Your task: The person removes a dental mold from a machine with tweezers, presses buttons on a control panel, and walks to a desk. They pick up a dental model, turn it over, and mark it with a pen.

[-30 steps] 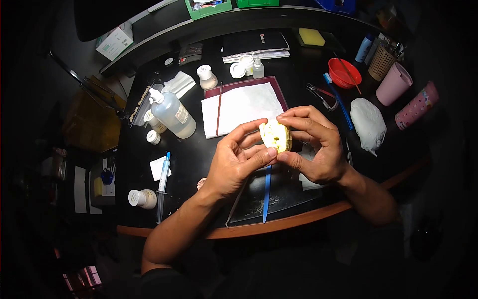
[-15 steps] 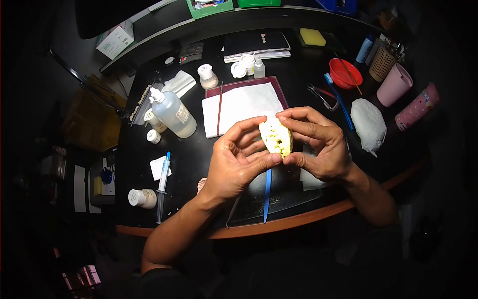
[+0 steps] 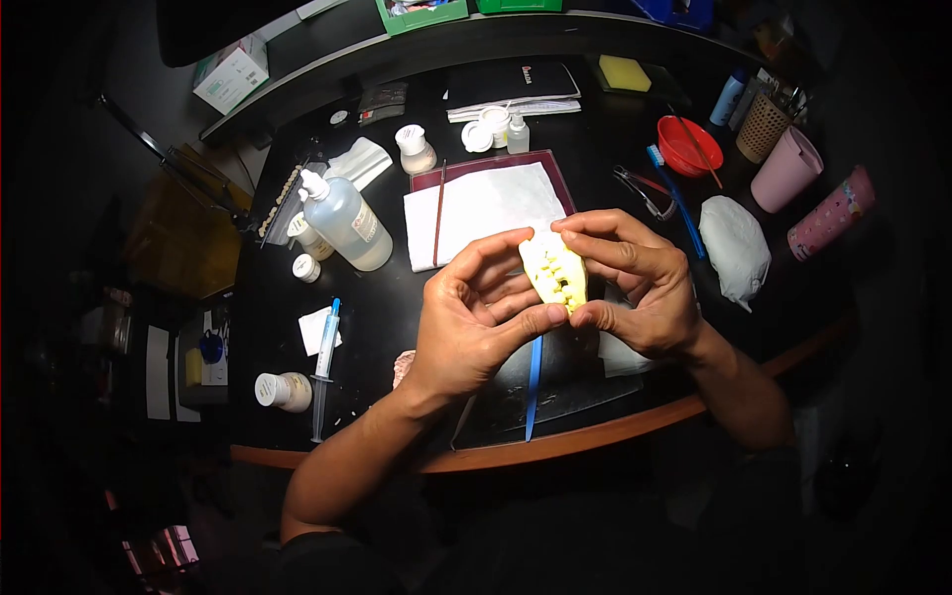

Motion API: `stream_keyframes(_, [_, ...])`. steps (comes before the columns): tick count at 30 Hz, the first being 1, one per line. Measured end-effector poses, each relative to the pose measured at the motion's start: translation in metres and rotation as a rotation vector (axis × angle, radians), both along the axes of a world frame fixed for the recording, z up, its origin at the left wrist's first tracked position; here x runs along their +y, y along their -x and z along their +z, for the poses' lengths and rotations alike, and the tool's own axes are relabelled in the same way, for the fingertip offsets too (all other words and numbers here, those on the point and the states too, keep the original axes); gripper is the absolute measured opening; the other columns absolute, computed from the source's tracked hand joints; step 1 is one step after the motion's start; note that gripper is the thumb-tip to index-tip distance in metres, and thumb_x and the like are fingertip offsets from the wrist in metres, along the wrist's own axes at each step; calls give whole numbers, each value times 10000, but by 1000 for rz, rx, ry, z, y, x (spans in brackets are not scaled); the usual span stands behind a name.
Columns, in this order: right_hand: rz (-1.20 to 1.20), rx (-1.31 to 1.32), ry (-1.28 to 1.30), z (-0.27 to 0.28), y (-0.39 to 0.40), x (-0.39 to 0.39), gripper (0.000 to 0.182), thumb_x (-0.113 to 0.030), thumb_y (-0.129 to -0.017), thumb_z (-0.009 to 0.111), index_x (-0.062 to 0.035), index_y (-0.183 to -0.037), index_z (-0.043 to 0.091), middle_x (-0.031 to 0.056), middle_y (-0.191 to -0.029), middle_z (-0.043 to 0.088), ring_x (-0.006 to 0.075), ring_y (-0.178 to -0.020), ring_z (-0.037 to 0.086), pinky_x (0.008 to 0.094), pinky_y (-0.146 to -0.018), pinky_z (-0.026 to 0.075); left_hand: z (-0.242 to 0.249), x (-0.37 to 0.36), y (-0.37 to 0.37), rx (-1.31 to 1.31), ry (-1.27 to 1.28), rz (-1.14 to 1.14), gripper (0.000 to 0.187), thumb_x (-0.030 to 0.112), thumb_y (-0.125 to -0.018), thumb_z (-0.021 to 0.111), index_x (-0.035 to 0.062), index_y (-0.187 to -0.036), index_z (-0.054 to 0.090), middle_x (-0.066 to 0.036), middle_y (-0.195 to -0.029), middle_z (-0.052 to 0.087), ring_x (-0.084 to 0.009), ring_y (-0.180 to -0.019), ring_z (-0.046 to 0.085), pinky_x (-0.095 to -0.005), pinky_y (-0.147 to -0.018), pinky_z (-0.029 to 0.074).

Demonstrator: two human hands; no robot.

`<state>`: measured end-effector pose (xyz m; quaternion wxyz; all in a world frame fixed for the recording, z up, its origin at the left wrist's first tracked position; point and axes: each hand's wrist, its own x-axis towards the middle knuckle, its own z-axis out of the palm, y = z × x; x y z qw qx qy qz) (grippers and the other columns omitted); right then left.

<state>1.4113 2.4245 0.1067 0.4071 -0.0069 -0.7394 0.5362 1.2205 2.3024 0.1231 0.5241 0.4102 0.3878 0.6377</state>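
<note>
Between my hands, above the front of the desk, is a pale yellow dental model (image 3: 553,270) with a row of tooth shapes and a dark gap near its lower end. My left hand (image 3: 471,307) grips its left side, index fingertip at the top and thumb at the bottom. From the other side my right hand (image 3: 640,288) pinches it the same way. Below the hands a blue stick-like tool (image 3: 534,392) lies on a dark glossy sheet. White paper towel (image 3: 486,208) with a thin brush (image 3: 439,213) on it lies just behind.
To the left stand a squeeze bottle (image 3: 347,223), small jars (image 3: 285,392) and a syringe (image 3: 325,367). On the right are a red bowl (image 3: 684,147), a blue toothbrush (image 3: 676,198), a white wrapped lump (image 3: 734,248) and a pink cup (image 3: 786,169). A wooden edge (image 3: 585,433) borders the desk's front.
The dental model has tilted slightly in my fingers and shifted a little to the right. Both hands keep their hold; nothing on the desk has moved.
</note>
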Motion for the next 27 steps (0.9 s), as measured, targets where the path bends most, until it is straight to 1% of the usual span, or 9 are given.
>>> stream_keyframes(1, [-7, 6, -23, 0, 0, 1, 644, -129, -824, 932, -21, -1407, 679, 168, -1402, 588, 257, -1314, 629, 391, -1144, 565, 0, 0, 0, -26, 13, -8, 712, -86, -843, 859, -72, -1461, 506, -237, -1373, 644, -305, -1264, 686, -420, -1102, 593])
stream_keyframes(4, [-2, 17, 29, 2, 1, -2, 641, -130, -825, 930, -16, -1404, 680, 171, -1397, 598, 257, -1304, 636, 383, -1138, 567, -1, 0, -2, 60, -58, 20, 706, -83, -843, 860, -77, -1458, 512, -232, -1383, 638, -306, -1274, 679, -420, -1103, 593])
stream_keyframes(10, [-16, 11, -35, 2, -1, -1, 619, -136, -832, 929, 8, -1381, 683, 188, -1391, 605, 275, -1328, 626, 409, -1128, 575, 1, -1, -1, 73, -53, 16, 700, -76, -845, 863, -78, -1454, 518, -228, -1402, 627, -305, -1279, 675, -421, -1103, 593])
stream_keyframes(16, [-24, -16, 41, 6, -2, -4, 623, -122, -845, 920, 20, -1393, 661, 192, -1398, 595, 285, -1331, 626, 427, -1119, 579, 2, 0, 1, 44, -34, 1, 706, -70, -840, 870, -76, -1453, 521, -223, -1398, 630, -302, -1278, 676, -419, -1103, 591])
stream_keyframes(19, [-22, 1, 136, 8, -3, -5, 629, -116, -847, 918, 22, -1400, 654, 194, -1400, 591, 289, -1334, 624, 432, -1127, 572, 2, 0, 3, -5, -34, -24, 706, -80, -837, 867, -71, -1454, 524, -216, -1394, 633, -300, -1275, 678, -417, -1102, 591])
stream_keyframes(22, [-34, -15, -68, 5, -2, -3, 630, -111, -849, 915, 28, -1402, 648, 196, -1398, 591, 291, -1335, 621, 427, -1125, 576, -2, 2, 2, 110, -72, 11, 715, -85, -836, 866, -66, -1461, 519, -218, -1396, 632, -295, -1266, 684, -415, -1102, 591])
stream_keyframes(27, [-14, 6, 33, 4, -1, -2, 627, -109, -839, 922, 31, -1388, 654, 197, -1398, 592, 288, -1332, 625, 418, -1126, 575, 3, 1, 4, 28, -20, -29, 711, -84, -835, 867, -61, -1457, 523, -217, -1382, 645, -290, -1251, 693, -409, -1101, 591])
